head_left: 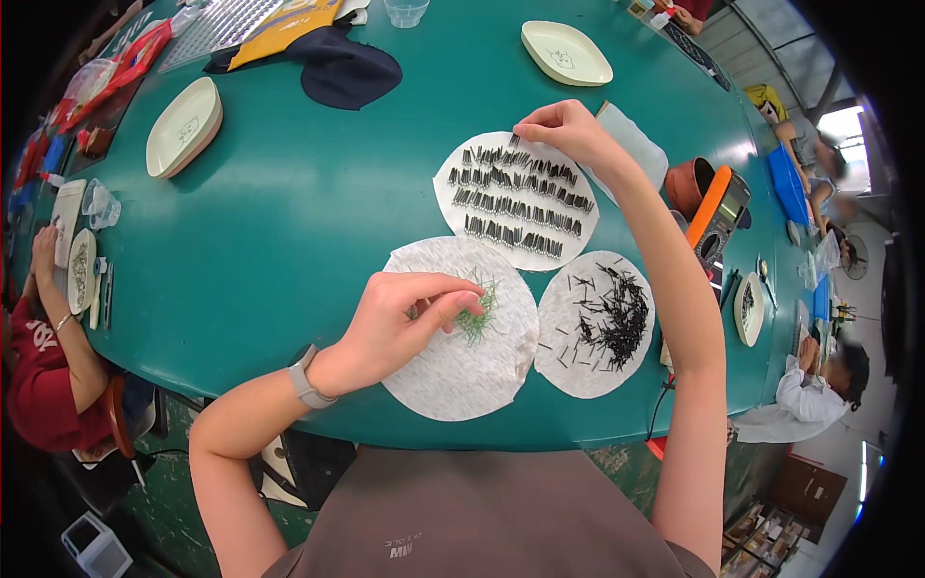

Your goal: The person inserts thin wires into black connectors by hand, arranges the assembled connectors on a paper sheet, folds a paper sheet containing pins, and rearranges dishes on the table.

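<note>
My left hand (pixel 409 313) is closed, thumb and forefinger drawn together over a small heap of thin green wire-like strands (pixel 479 323). Whatever is between those fingertips is hidden. The strands lie on a white round sheet (pixel 443 385). My right hand (pixel 564 130) pinches a small black piece at the top edge of another white round sheet (pixel 450 207). Rows of small black pieces with silvery ends (pixel 520 207) cover that sheet. On a third white round sheet (pixel 568 371), at the lower right, loose black sticks (pixel 621 318) lie in a pile.
Right of the sheets are a brown pot (pixel 686 183) and an orange-edged multimeter (pixel 718 217). Cream dishes stand at the back (pixel 567 53), left (pixel 183 127) and right (pixel 749 308). A dark cloth (pixel 349 69) lies at the back. People sit at both sides of the green table (pixel 289 250).
</note>
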Motion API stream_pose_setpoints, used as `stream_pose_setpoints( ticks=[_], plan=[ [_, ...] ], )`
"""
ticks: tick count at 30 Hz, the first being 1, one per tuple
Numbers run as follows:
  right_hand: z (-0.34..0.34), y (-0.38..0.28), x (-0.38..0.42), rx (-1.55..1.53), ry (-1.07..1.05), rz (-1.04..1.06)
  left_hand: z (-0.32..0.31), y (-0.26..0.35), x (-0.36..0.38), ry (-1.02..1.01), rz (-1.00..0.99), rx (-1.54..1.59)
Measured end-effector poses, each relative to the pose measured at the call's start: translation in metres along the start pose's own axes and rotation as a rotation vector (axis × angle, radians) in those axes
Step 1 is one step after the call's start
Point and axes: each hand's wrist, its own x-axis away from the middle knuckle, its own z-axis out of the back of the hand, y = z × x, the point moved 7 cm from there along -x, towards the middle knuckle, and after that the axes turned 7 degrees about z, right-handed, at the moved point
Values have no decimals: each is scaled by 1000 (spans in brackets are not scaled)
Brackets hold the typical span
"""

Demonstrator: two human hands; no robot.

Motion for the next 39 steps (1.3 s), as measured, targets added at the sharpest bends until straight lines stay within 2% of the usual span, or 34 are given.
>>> stream_pose_setpoints(
  ticks=[2,5,11,14,17,20,24,39],
  plan=[
    [0,-7,3,11,-1,11,0,0,0,0,1,2],
    [-1,7,-4,18,116,119,1,1,0,-1,-3,6],
    [2,0,8,82,198,74,0,1,1,-7,-4,1],
    [1,-8,15,88,273,121,0,1,1,-10,-15,-13],
    [-1,-1,15,57,284,135,0,1,1,-15,-13,-20],
    [0,-3,16,137,295,254,0,1,1,-14,-11,-13],
    [0,-10,25,136,308,312,1,2,1,-15,-12,-12],
    [-7,-18,40,57,316,310,0,0,1,10,-30,-4]
  ],
)
